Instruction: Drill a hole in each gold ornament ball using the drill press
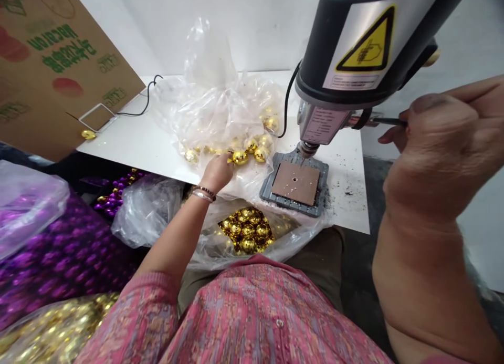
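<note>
My left hand [218,170] reaches to the mouth of a clear plastic bag [208,112] on the table. Its fingers are curled together, with a shiny gold ball [239,157] at the fingertips; part of the grip is hidden behind the hand. More gold balls lie around it in the bag. My right hand [433,154] is raised and closed around the lever [389,121] of a black drill press [342,49]. Below the drill chuck [308,148], a brown square plate [296,183] with a small hole rests on the grey base [271,190]; no ball is on it.
An open plastic bag of gold balls [248,230] sits at my lap, below the white table's [129,148] edge. Bags of purple balls [59,259] and gold balls [55,327] stand at left. A cardboard box [59,64] is at back left. Dark shavings lie beside the base.
</note>
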Demonstrator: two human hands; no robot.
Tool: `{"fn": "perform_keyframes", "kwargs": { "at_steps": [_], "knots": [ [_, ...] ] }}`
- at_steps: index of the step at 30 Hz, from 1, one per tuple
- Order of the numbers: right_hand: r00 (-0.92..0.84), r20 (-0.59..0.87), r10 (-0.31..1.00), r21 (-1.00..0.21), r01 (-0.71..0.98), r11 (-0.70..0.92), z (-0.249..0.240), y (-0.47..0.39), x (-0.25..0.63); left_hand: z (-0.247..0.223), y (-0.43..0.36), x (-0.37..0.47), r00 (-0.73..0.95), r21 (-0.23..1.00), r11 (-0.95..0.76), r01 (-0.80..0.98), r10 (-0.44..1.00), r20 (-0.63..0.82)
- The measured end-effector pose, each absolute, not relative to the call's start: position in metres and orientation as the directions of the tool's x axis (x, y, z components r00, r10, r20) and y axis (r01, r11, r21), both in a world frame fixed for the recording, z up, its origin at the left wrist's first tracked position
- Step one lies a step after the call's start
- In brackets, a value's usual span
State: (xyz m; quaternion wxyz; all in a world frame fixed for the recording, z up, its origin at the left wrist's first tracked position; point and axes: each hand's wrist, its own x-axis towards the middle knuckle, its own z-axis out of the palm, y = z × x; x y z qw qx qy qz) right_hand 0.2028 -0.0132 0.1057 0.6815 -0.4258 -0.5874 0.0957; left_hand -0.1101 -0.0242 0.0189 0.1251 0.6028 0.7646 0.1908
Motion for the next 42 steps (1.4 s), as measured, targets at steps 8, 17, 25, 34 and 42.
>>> {"fn": "perform_keyframes", "kwargs": {
  "at_steps": [8,17,25,34,42],
  "knots": [
    [0.310,0.729,0.611,-0.677,0.461,0.574,0.102,-0.010,0.204,0.001,-0.012,-0.129,-0.222,0.269,0.251,0.930,0.966,-0.137],
    [0.341,0.732,0.590,-0.679,0.427,0.597,0.098,-0.007,0.201,0.009,-0.036,-0.112,0.126,0.957,0.161,0.242,0.973,-0.196],
    [0.270,0.762,0.589,-0.639,0.464,0.614,0.093,-0.010,0.204,0.004,-0.047,-0.085,0.349,0.881,0.384,-0.276,0.894,-0.280],
    [0.228,0.777,0.586,-0.617,0.458,0.640,0.094,-0.015,0.202,-0.008,-0.032,-0.067,0.333,0.894,0.392,-0.217,0.891,-0.310],
    [0.321,0.660,0.679,-0.739,0.441,0.510,0.133,-0.015,0.191,-0.007,-0.017,-0.041,0.264,0.961,0.159,0.225,0.940,-0.217]
  ]
}}
